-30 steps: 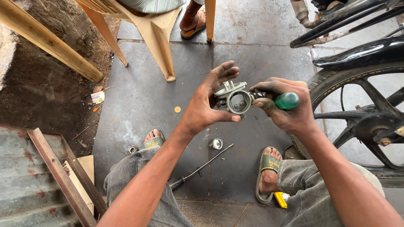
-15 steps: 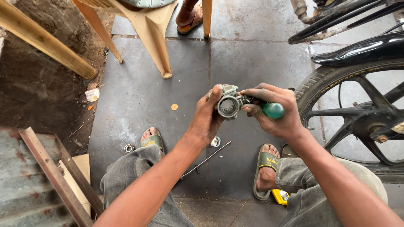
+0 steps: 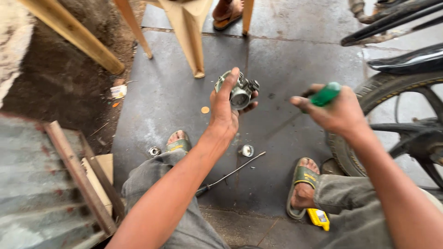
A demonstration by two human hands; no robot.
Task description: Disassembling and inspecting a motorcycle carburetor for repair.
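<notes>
Grey metal carburettor [image 3: 239, 91] upright in raised fingers, round bore facing up; green-handled screwdriver [image 3: 325, 94] apart, rightward.

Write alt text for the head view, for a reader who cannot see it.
Seen from above, the left hand holds up a small metal engine part, while the right hand grips a green-handled tool apart from it. Below lie sandalled feet, a long thin tool and a small metal ring on the dark floor, with a motorcycle wheel at right.

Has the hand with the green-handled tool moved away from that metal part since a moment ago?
Yes. The right hand with the green-handled tool has pulled off the metal part, toward the motorcycle wheel; a gap now separates them.
</notes>
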